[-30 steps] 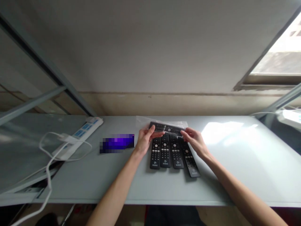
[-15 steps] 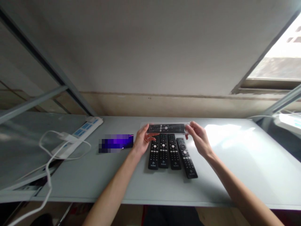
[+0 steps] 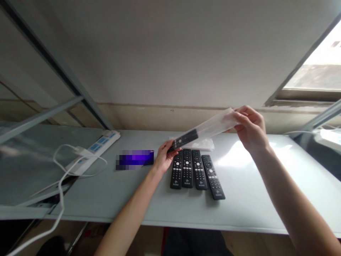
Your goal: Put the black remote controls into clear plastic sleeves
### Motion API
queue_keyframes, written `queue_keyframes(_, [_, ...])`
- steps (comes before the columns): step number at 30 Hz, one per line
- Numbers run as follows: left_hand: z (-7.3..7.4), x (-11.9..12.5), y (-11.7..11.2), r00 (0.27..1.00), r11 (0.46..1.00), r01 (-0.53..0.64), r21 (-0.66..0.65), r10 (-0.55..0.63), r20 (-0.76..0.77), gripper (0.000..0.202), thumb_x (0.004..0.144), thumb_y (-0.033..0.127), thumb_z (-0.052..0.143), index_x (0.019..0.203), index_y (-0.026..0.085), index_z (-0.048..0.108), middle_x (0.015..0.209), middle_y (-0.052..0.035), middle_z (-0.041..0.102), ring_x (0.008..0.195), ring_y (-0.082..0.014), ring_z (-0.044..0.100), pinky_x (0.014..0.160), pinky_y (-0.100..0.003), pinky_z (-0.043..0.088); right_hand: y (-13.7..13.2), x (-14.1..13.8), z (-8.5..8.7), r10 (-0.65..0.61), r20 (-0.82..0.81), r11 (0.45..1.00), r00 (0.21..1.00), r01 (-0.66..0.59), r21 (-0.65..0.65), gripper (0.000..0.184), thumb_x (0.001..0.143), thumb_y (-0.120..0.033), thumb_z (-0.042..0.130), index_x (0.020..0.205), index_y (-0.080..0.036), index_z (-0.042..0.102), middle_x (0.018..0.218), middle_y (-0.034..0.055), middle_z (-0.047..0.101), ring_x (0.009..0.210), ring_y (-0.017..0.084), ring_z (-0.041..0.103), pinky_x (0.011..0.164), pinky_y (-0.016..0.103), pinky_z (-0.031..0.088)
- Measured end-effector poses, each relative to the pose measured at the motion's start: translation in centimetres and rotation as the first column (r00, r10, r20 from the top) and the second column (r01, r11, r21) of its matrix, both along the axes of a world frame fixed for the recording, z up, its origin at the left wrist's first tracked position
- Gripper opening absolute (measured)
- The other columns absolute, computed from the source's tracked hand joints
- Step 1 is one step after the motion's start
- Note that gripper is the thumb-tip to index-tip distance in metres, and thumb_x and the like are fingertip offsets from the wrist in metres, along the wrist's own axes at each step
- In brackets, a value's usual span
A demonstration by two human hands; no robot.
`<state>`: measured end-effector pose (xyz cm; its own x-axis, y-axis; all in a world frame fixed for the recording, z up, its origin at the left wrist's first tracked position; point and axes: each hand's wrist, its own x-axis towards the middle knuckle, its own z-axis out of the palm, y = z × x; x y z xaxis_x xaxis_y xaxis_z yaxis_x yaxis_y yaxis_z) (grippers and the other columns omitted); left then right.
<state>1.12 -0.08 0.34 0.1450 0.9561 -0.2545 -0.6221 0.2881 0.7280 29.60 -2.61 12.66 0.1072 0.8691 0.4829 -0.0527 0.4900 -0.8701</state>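
My left hand (image 3: 164,156) grips the near end of a black remote control (image 3: 186,138), held tilted above the table. A clear plastic sleeve (image 3: 217,124) covers the remote's far end and stretches up to the right. Its upper end is pinched in my right hand (image 3: 249,124). Below, several black remotes (image 3: 187,172) lie side by side on the table. The rightmost remote (image 3: 214,177) is slanted and a little apart from the others. Behind them lies another piece of clear plastic (image 3: 201,144), partly hidden by the held remote.
A phone with a purple screen (image 3: 135,160) lies left of the remotes. Farther left are a white power strip (image 3: 93,153) and a looping white cable (image 3: 60,192). Metal frame bars (image 3: 55,110) rise at the left, and a wall stands behind the grey table (image 3: 128,206).
My right hand has moved up and right, drawing the sleeve partly off the remote. The remote has gone from level to tilted, still in my left hand. Plastic behind the remotes now shows.
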Motion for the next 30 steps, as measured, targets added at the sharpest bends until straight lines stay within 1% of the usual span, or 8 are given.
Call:
queue_keyframes(3, [-0.2, 0.2, -0.2, 1.000, 0.998, 0.001, 0.061, -0.001, 0.003, 0.032, 0.079, 0.031, 0.092, 0.094, 0.015, 0.070, 0.085, -0.0042, 0.080, 0.069, -0.0204, 0.081, 0.053, -0.017, 0.063, 0.7, 2.2, -2.4, -0.076, -0.111, 0.997, 0.991, 0.074, -0.018, 0.022, 0.087, -0.034, 0.083, 0.081, -0.021, 0.067, 0.090, 0.0023, 0.076, 0.067, 0.012, 0.070, 0.052, 0.021, 0.058])
queue_keyframes(6, [-0.6, 0.3, -0.3, 1.000, 0.993, 0.017, 0.114, -0.017, -0.001, 0.043, 0.069, 0.035, 0.098, 0.094, 0.014, 0.070, 0.088, -0.0058, 0.080, 0.072, -0.0247, 0.082, 0.050, -0.019, 0.062, 1.5, 4.7, -5.6, -0.175, -0.244, 0.985, 0.954, 0.166, -0.056, 0.023, 0.085, -0.036, 0.083, 0.082, -0.021, 0.066, 0.085, 0.0027, 0.075, 0.066, 0.015, 0.072, 0.047, 0.022, 0.056])
queue_keyframes(10, [-0.9, 0.0, -0.1, 0.999, 0.993, -0.008, 0.114, 0.004, 0.036, 0.039, 0.070, 0.031, 0.098, 0.092, 0.014, 0.069, 0.090, -0.0051, 0.080, 0.080, -0.0224, 0.082, 0.063, -0.019, 0.065, 2.1, 7.3, -9.7, -0.426, -0.427, 0.905, 0.798, 0.371, -0.209, 0.025, 0.082, -0.035, 0.082, 0.083, -0.025, 0.059, 0.067, -0.0074, 0.058, 0.055, 0.013, 0.068, 0.042, 0.022, 0.053])
queue_keyframes(14, [-0.5, -0.1, -0.4, 0.992, 0.983, 0.077, 0.169, -0.092, 0.082, 0.034, 0.076, 0.017, 0.092, 0.103, 0.016, 0.072, 0.113, -0.0092, 0.081, 0.115, -0.0240, 0.077, 0.097, -0.026, 0.062, 2.1, 6.5, -13.5, -0.473, -0.371, 0.871, 0.799, 0.361, -0.334, 0.043, 0.074, -0.043, 0.089, 0.091, -0.025, 0.054, 0.069, -0.0094, 0.058, 0.060, 0.017, 0.075, 0.045, 0.021, 0.051])
queue_keyframes(17, [-0.3, 0.0, -0.7, 0.977, 0.966, 0.185, 0.183, -0.200, 0.067, 0.037, 0.082, 0.017, 0.087, 0.117, 0.013, 0.075, 0.127, -0.0138, 0.077, 0.128, -0.0253, 0.070, 0.106, -0.028, 0.058, 2.0, 4.3, -15.4, -0.454, -0.297, 0.863, 0.840, 0.332, -0.381, 0.061, 0.070, -0.057, 0.091, 0.105, -0.027, 0.051, 0.079, -0.0062, 0.066, 0.066, 0.018, 0.077, 0.050, 0.023, 0.053])
queue_keyframes(21, [-0.2, 0.1, -0.9, 0.972, 0.959, 0.219, 0.181, -0.230, 0.043, 0.035, 0.087, 0.020, 0.083, 0.119, 0.012, 0.074, 0.128, -0.0147, 0.077, 0.122, -0.0257, 0.073, 0.103, -0.030, 0.060, 1.7, 1.7, -16.2, -0.422, -0.224, 0.867, 0.878, 0.319, -0.383, 0.065, 0.073, -0.062, 0.088, 0.113, -0.027, 0.051, 0.083, -0.0051, 0.066, 0.070, 0.019, 0.077, 0.054, 0.024, 0.056])
queue_keyframes(27, [-0.4, 0.1, -0.8, 0.974, 0.963, 0.183, 0.198, -0.205, 0.100, 0.032, 0.090, 0.017, 0.079, 0.120, 0.016, 0.070, 0.139, -0.0149, 0.071, 0.136, -0.0302, 0.064, 0.111, -0.043, 0.056, 1.0, -0.4, -15.5, -0.292, -0.200, 0.905, 0.935, 0.203, -0.373, 0.058, 0.085, -0.057, 0.080, 0.124, -0.028, 0.048, 0.098, 0.0026, 0.076, 0.085, 0.023, 0.080, 0.067, 0.032, 0.063])
queue_keyframes(30, [-0.7, 0.2, -0.6, 0.978, 0.974, 0.158, 0.164, -0.177, 0.109, 0.034, 0.090, 0.017, 0.080, 0.121, 0.017, 0.069, 0.139, -0.0149, 0.071, 0.136, -0.0310, 0.064, 0.116, -0.046, 0.052, 0.7, -0.7, -15.2, -0.233, -0.150, 0.919, 0.961, 0.167, -0.358, 0.057, 0.090, -0.059, 0.073, 0.128, -0.028, 0.044, 0.103, 0.0062, 0.078, 0.087, 0.025, 0.081, 0.065, 0.032, 0.062])
